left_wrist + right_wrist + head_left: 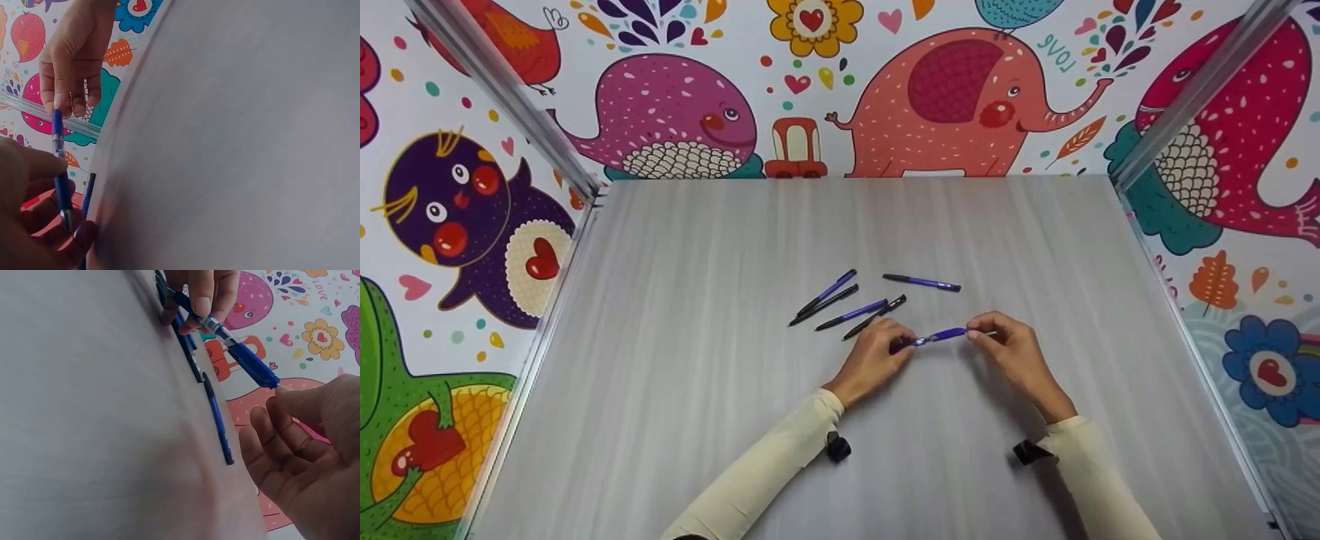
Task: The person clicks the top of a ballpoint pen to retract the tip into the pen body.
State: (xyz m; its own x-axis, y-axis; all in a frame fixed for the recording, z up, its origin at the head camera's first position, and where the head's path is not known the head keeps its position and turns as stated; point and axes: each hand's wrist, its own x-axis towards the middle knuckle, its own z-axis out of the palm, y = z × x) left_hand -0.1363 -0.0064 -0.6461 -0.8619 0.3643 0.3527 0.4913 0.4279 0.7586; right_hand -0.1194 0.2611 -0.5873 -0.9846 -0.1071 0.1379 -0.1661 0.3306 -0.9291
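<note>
A blue pen (949, 334) with a clear and silver middle section is held above the table between both hands. My left hand (877, 352) pinches its darker part between thumb and fingers. At the other end, my right hand (1014, 351) pinches the pen's tip with thumb and index finger, the other fingers loosely bent. In the right wrist view the blue barrel (253, 365) runs up from the right fingertips to the left hand. From the left wrist, the silver end (67, 219) shows beyond the left fingers.
Several pens lie on the grey table (697, 390) just beyond the hands: a blue and black pen (922, 283), another blue one (851, 315), a black one (877, 315) partly near the left hand, and a crossed pair (825, 296). A wall with printed animals (945, 105) stands behind.
</note>
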